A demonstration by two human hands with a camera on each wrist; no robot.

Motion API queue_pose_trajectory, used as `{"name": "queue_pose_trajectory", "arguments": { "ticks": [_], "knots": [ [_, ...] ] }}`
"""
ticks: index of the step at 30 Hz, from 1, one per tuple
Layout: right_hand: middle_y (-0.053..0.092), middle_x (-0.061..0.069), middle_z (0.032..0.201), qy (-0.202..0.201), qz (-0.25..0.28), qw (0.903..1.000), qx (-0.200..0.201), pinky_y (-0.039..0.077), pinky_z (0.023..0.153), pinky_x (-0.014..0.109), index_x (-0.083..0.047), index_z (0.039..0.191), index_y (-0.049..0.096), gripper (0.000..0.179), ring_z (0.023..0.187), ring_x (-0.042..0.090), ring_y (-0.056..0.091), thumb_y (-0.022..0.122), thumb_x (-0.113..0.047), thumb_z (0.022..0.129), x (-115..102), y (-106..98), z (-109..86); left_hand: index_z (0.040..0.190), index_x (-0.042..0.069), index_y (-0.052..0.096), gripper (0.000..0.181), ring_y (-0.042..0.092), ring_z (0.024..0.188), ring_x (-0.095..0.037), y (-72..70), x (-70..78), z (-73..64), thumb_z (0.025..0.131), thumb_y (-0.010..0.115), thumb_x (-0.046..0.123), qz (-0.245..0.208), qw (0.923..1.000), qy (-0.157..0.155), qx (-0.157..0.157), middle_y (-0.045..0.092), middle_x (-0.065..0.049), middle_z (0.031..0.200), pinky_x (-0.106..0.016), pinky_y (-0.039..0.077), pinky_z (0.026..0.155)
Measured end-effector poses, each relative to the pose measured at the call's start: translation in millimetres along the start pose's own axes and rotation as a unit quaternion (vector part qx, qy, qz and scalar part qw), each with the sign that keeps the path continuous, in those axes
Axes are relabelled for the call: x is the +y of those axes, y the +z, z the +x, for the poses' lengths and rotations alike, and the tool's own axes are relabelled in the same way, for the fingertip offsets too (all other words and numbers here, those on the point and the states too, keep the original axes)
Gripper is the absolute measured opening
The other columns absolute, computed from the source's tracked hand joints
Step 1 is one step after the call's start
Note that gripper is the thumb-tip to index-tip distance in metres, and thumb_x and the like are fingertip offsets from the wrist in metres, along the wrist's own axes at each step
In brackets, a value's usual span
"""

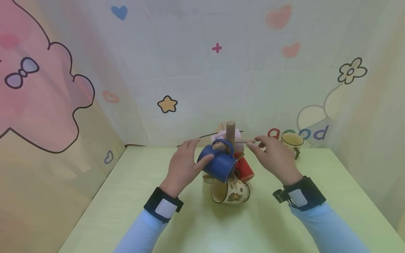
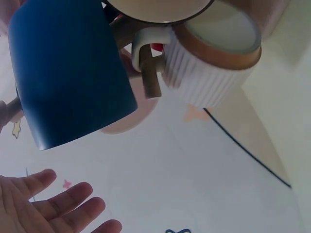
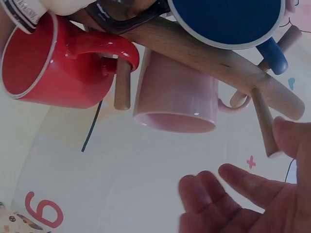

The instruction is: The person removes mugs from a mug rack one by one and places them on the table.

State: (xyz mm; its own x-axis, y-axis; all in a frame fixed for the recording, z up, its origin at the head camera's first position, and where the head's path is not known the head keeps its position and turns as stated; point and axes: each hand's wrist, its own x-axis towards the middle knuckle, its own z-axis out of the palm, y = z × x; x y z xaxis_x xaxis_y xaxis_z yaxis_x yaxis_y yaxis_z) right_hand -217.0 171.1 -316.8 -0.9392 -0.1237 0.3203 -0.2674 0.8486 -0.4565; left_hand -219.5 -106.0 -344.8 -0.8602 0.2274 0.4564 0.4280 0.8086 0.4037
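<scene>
A wooden mug rack (image 1: 230, 131) holds several mugs on its pegs. A blue mug (image 1: 217, 163) hangs by its handle near the top, tilted mouth-down to the right. My left hand (image 1: 186, 163) is beside it, thumb overlapping its side in the head view, fingers extended and apart from it in the left wrist view. Close to the tip of a bare peg (image 3: 265, 124), my right hand (image 1: 275, 154) has its thumb by the peg and its fingers loosely bent below; whether the thumb touches cannot be told. A pink mug (image 3: 177, 94) hangs behind.
Lower on the rack hang a red mug (image 3: 80, 63), a cream patterned mug (image 1: 235, 191) and a ribbed white mug (image 2: 206, 65). Another cream mug (image 1: 292, 140) stands at the table's back right. A printed cloth (image 1: 196, 70) backs the pale green table (image 1: 133, 179).
</scene>
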Motion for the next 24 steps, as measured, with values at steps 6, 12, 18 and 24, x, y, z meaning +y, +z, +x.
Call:
{"name": "queue_pose_trajectory", "arguments": {
  "ticks": [6,12,18,24],
  "knots": [
    [0.061,0.029,0.125,0.018,-0.022,0.9994,-0.023,0.051,0.081,0.058,0.005,0.134,0.056,0.072,0.105,0.045,0.062,0.053,-0.057,0.097,11.9,0.5,-12.7,0.154,0.006,0.031,0.091,0.046,0.133,-0.038,4.6,-11.5,-11.1,0.089,0.062,0.062,-0.101,0.9900,-0.091,-0.037,0.045,-0.019,0.148,-0.059,0.044,0.100],
    [0.053,0.033,0.133,0.046,-0.029,0.9967,-0.060,0.048,0.085,0.066,0.006,0.138,0.050,0.083,0.119,0.051,0.051,0.051,-0.064,0.094,20.2,4.3,-22.0,0.156,0.007,0.025,0.095,0.048,0.130,-0.040,11.3,-21.6,-19.3,0.089,0.059,0.066,-0.185,0.9693,-0.144,-0.074,0.048,-0.019,0.145,-0.061,0.043,0.099],
    [0.049,0.035,0.136,0.065,-0.042,0.9940,-0.077,0.044,0.086,0.071,0.006,0.139,0.049,0.084,0.123,0.055,0.047,0.050,-0.065,0.094,25.6,10.5,-26.2,0.154,0.007,0.028,0.092,0.049,0.129,-0.038,24.8,-31.8,-27.1,0.091,0.055,0.067,-0.243,0.9481,-0.172,-0.110,0.053,-0.016,0.140,-0.060,0.042,0.100],
    [0.046,0.037,0.137,0.078,-0.051,0.9920,-0.086,0.045,0.085,0.072,0.006,0.139,0.049,0.082,0.123,0.056,0.045,0.050,-0.064,0.095,29.8,15.6,-29.3,0.151,0.003,0.033,0.087,0.052,0.125,-0.036,34.3,-31.5,-32.4,0.093,0.054,0.064,-0.318,0.9178,-0.185,-0.148,0.051,-0.020,0.140,-0.056,0.045,0.099]
  ]
}}
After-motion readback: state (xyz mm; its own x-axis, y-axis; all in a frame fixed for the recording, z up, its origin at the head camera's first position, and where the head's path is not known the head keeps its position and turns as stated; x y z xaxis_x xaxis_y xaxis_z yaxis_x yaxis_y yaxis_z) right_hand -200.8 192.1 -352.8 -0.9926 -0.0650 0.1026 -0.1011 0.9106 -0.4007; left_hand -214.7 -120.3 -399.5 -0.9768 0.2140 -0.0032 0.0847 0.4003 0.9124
